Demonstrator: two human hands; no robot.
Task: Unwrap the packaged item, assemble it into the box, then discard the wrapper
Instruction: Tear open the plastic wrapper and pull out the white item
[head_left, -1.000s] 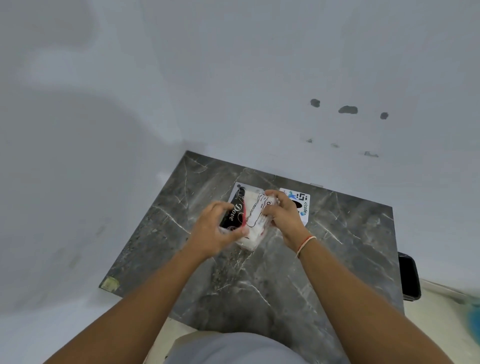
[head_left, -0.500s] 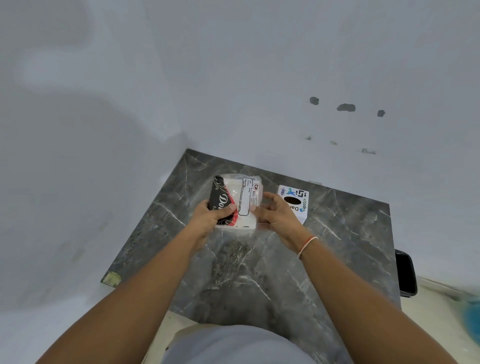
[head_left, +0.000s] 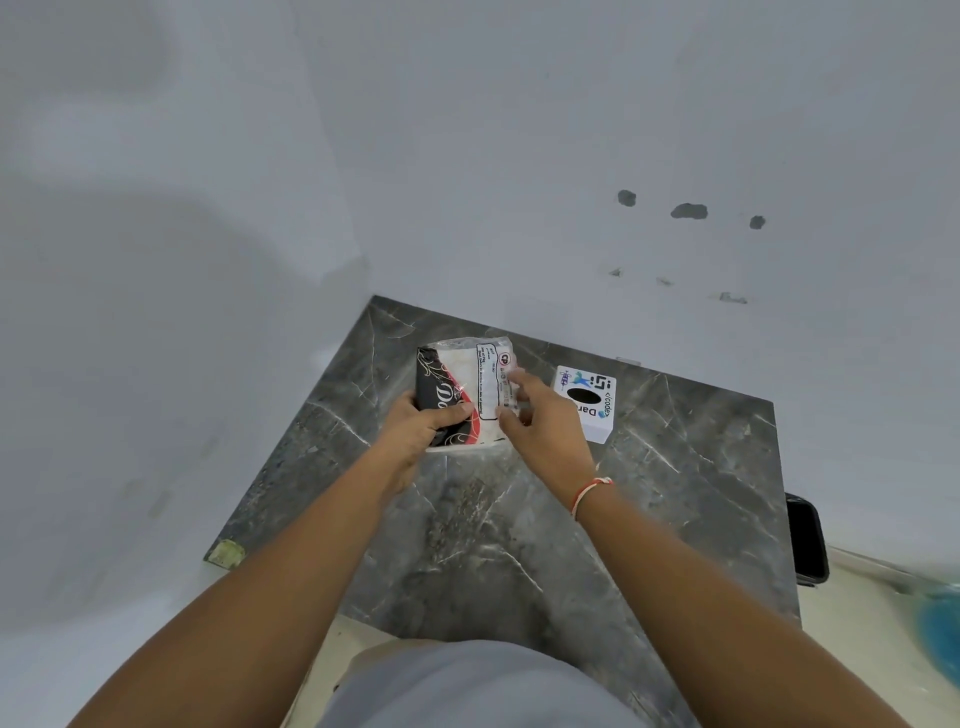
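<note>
Wrapped pack (head_left: 464, 395), clear plastic over black-red print, held above the dark marble table (head_left: 519, 519). Your left hand (head_left: 421, 423) grip clamped on its left edge, thumb across the front. Your right hand (head_left: 543, 421) fingertips pinch the wrapper's right side. White box (head_left: 589, 402) sits just right, on the table.

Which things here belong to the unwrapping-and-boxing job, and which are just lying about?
Part of the job:
- wrapped pack, held above the table in the left hand, with the right hand at its wrapper
- white box with a dark oval opening

Just lying about:
- black phone at the table's right edge
- marble table
</note>
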